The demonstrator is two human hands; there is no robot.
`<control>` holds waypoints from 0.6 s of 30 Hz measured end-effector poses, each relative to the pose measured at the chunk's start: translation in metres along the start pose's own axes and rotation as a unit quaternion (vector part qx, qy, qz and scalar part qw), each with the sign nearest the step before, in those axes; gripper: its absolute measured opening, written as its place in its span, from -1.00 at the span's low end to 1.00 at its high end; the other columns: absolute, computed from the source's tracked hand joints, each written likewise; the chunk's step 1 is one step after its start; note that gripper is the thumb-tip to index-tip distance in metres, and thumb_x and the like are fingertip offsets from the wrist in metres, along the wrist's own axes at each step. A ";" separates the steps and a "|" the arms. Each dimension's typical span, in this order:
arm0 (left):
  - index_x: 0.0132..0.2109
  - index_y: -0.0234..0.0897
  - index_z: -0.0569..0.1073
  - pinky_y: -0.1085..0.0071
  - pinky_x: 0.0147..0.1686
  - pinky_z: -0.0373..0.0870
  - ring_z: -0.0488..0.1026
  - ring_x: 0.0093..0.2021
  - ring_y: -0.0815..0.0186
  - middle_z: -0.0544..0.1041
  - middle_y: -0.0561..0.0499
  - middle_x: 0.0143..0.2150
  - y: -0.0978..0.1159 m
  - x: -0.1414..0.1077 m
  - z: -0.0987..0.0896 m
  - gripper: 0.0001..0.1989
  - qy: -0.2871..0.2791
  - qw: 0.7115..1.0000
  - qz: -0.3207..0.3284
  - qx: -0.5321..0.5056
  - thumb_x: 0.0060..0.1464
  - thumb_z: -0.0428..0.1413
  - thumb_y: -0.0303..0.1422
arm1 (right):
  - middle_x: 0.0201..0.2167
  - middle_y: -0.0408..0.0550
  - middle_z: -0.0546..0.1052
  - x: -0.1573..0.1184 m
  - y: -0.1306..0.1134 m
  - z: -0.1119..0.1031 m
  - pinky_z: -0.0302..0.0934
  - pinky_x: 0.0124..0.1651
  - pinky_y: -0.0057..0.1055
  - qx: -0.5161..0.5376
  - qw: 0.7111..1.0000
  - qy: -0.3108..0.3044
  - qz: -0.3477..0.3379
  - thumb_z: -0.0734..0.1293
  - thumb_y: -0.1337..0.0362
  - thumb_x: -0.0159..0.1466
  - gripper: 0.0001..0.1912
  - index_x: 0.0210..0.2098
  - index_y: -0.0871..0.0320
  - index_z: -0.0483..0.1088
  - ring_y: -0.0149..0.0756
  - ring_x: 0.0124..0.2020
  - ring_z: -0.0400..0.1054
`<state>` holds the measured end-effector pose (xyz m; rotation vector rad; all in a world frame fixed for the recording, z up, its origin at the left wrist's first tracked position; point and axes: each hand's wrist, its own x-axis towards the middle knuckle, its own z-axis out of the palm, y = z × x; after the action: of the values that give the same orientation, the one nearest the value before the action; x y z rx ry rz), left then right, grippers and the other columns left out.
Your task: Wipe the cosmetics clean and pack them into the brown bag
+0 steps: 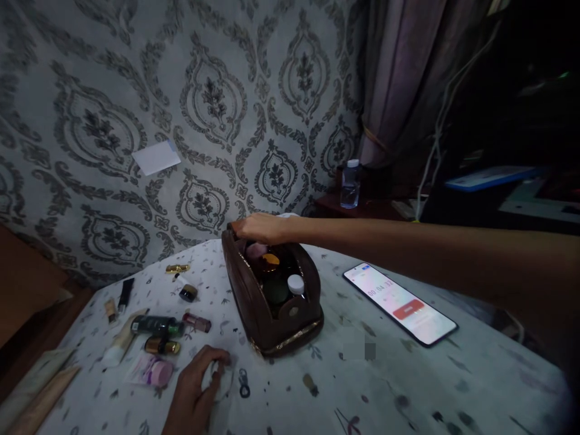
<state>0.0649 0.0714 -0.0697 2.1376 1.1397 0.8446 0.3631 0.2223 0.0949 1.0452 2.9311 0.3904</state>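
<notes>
A brown cosmetic bag (242,302) stands unzipped on the table, its opening facing up. Inside it show a white-capped container (296,284), an orange-topped item (270,260) and other dark items that I cannot make out. My right hand (263,228) reaches across and grips the far end of the bag, its fingertips partly hidden. At the front, my left hand (197,383) curls its thumb and fingers around a pale round item (223,382) resting on the table, partly hidden by the hand.
Left of the bag lie a green bottle (156,326), a pink-capped tube (151,370), a gold-and-dark bottle (162,346), a small red bottle (197,321) and a black-capped jar (188,293). A lit phone (401,305) lies at right. Behind stands a water bottle (350,184).
</notes>
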 end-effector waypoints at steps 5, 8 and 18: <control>-0.14 -0.22 0.54 0.39 -0.14 0.46 0.53 -0.15 0.17 0.58 -0.09 -0.20 0.000 0.000 -0.001 -0.75 -0.009 1.000 0.004 0.008 0.24 0.02 -0.23 | -0.22 0.17 0.58 -0.006 0.000 -0.006 -0.12 -0.37 -0.34 0.014 0.998 -0.024 0.049 0.29 0.41 0.27 -0.83 -0.21 0.28 0.50 -0.22 -0.27 0.37; -0.13 -0.23 0.54 0.37 -0.14 0.46 0.53 -0.14 0.16 0.58 -0.11 -0.20 0.001 0.001 -0.002 -0.73 -0.011 1.000 -0.004 0.001 0.24 0.02 -0.20 | -0.23 0.14 0.58 -0.005 -0.007 -0.009 -0.12 -0.40 -0.36 0.074 0.986 -0.007 0.146 0.26 0.39 0.30 -0.79 -0.15 0.26 0.50 -0.25 -0.30 0.36; -0.16 -0.23 0.54 0.37 -0.14 0.45 0.53 -0.14 0.16 0.58 -0.10 -0.21 0.005 0.001 0.001 -0.73 0.014 1.000 -0.014 -0.012 0.25 0.01 -0.21 | -0.49 -0.01 0.55 0.019 -0.026 -0.019 0.04 -0.51 -0.53 0.251 0.918 -0.026 0.307 0.31 0.46 0.08 -0.87 -0.43 0.32 0.53 -0.38 -0.47 0.37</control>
<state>0.0683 0.0695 -0.0665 2.0917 1.1663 0.8735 0.3300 0.2104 0.1083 1.9977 2.6323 -0.4287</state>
